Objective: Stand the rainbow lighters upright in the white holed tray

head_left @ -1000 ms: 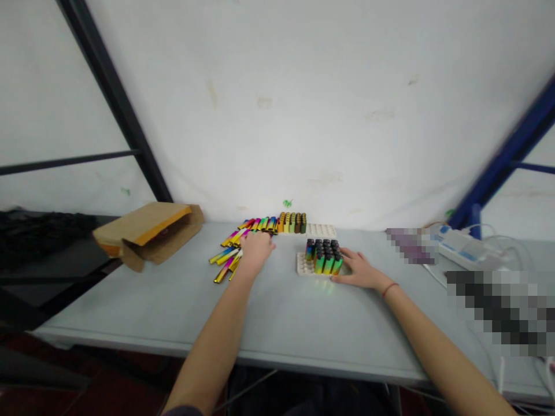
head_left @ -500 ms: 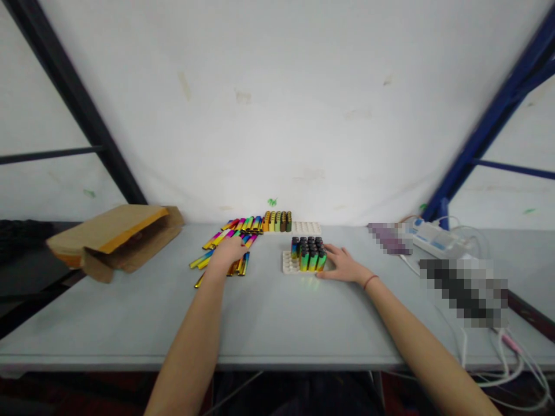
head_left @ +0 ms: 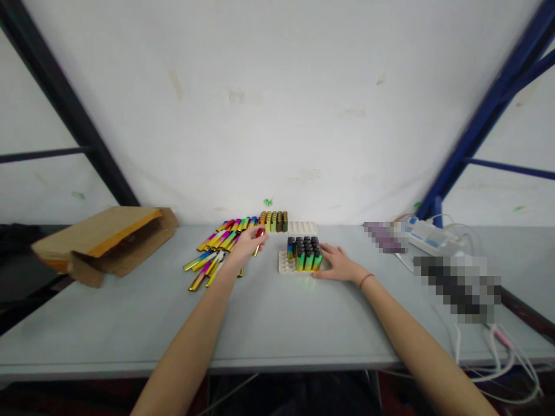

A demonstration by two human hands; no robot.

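A white slotted tray [head_left: 284, 267] on the grey table [head_left: 269, 315] holds several upright rainbow lighters [head_left: 304, 253] with black tops. My right hand [head_left: 336, 263] rests flat against the tray's right side, fingers apart. My left hand [head_left: 247, 244] is lifted just above a spread pile of loose rainbow lighters [head_left: 212, 254] and pinches one lighter [head_left: 259, 238], a reddish end showing beyond the fingers. Behind, a second white tray [head_left: 302, 227] carries a row of yellow-green lighters [head_left: 274, 221] on its left.
A brown cardboard box [head_left: 102, 240] lies on its side at the table's left. A power strip and white cables [head_left: 437, 238] sit at the right, with blurred patches beside them. A white sheet hangs behind the table, between dark and blue frame bars.
My left hand has risen from the loose pile and shifted right toward the tray, now with a lighter pinched in it. My right hand stays at the tray. The camera view shifted slightly.
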